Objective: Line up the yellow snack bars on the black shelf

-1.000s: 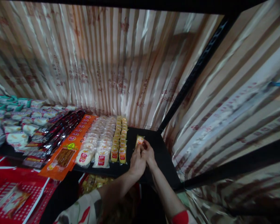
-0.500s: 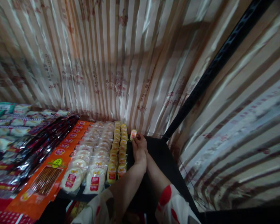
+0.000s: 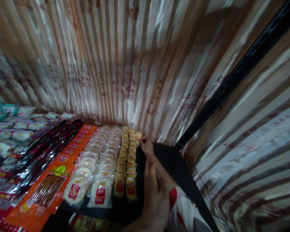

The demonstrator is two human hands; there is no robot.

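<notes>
My right grip (image 3: 148,147) pinching a packet (image 3: 139,137) at its tips, just right of the yellow rows (image 3: 131,158), left grip (image 3: 156,190) by their front, its hold I can't tell

Head camera: worn on the person's head, looking forward and down across a black shelf (image 3: 168,161).
Striped sheeting (image 3: 125,64): faces the lens beyond the shelf, filling the upper half and the right side.
Snack rows (image 3: 100,161): lower left, seen from above their front ends.
Left hand (image 3: 156,190): close to the lens, low.
Right hand (image 3: 148,147): farther off, near the sheeting.
</notes>
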